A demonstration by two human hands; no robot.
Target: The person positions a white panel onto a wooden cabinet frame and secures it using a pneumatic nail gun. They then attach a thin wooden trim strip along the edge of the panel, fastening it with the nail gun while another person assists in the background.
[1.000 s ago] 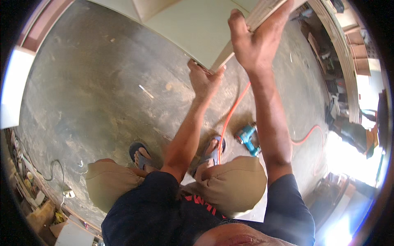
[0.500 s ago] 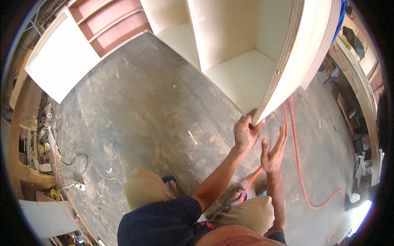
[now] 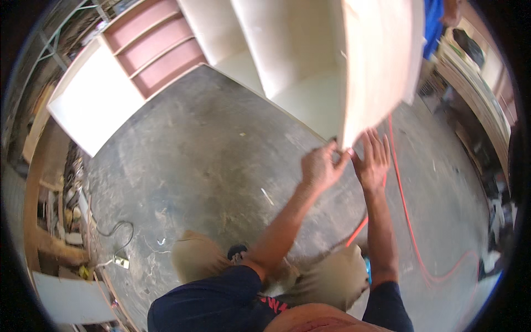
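A large wooden cabinet (image 3: pixel 293 55) with pale inner compartments stands ahead of me. Its near side panel (image 3: pixel 373 61) ends in a low corner between my hands. My left hand (image 3: pixel 322 167) pinches that corner at the panel's front edge, thumb and fingers closed around it. On the outer face, close to the same corner, my right hand (image 3: pixel 373 159) lies with fingers stretched out and pressed against the wood. The fingertips of my left hand are partly hidden by the panel edge.
An orange hose (image 3: pixel 402 199) trails across the grey floor (image 3: pixel 193 149) at right. Reddish shelves (image 3: pixel 157 47) and a white panel (image 3: pixel 97 99) stand at far left. Another person's blue garment (image 3: pixel 433 27) shows beyond the cabinet. Stacked boards (image 3: pixel 475 88) line the right; scraps (image 3: pixel 69 216) lie left.
My right hand has moved from beside the panel up onto its outer face. The view has shifted, showing more of that face and the person in blue. My left hand keeps its grip.
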